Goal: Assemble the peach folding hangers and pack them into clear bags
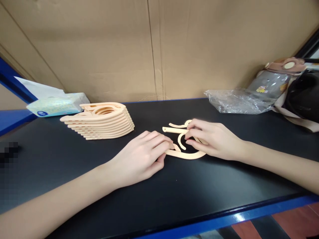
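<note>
A peach plastic folding hanger lies flat on the black tabletop, between both hands. My left hand rests on the table with its fingers curled, pinching the hanger's left end. My right hand lies over the hanger's right part, its fingertips pressed onto the arms and the curved hook. A stack of several folded hangers of the same peach colour sits to the left, apart from both hands.
A tissue pack lies at the far left. Crumpled clear plastic, a clear bottle with a brown lid and a dark bag are at the back right. Cardboard stands behind the table. A blue edge runs along the front.
</note>
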A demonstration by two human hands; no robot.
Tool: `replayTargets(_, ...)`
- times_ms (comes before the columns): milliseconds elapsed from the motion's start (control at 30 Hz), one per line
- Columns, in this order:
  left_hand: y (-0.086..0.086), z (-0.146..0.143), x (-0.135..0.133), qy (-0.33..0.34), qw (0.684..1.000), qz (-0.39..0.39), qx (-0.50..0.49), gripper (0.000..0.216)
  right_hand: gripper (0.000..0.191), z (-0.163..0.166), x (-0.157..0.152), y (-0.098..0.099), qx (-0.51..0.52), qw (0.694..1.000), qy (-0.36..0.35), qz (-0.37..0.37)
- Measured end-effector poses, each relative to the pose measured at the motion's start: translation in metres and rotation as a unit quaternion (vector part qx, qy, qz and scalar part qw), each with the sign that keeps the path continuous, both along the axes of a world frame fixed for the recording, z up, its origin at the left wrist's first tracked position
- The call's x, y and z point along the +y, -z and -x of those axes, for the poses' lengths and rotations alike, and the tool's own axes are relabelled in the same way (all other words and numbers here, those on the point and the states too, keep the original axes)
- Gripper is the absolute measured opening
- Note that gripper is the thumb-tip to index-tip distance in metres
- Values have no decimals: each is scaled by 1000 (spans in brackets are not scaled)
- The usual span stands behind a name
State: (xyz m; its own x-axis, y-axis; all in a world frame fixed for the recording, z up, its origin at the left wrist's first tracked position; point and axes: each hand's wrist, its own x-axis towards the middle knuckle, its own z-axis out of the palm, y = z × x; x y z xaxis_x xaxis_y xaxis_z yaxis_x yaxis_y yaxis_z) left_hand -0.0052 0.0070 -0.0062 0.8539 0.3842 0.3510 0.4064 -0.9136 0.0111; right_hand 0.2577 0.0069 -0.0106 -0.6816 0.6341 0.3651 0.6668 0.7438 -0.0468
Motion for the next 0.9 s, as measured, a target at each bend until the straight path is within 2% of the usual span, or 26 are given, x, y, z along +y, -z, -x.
replayTargets(133,1,1,3,-20,999,-42,1,24,31,1,-2,-2,-10,999,-37,3)
replayTargets(300,0,-2,-2,-101,991,-76,-43,12,38,1,-4,-4,7,997,-73,33)
replayTargets(467,1,0,-4,-144,987,-45,-63,19,39,5,-8,-3,34,991,-111,67)
replayTargets(667,-3,-3,-10,-161,981,-105,-29,24,46,11,-12,-1,12,985,-153,84)
replayTargets(767,-3,-5,-14,-186,980,-75,-12,29,49,13,-13,0,-5,985,-155,76)
replayTargets(900,-2,-6,-15,-226,973,27,-31,23,45,14,-14,0,-27,987,-153,46)
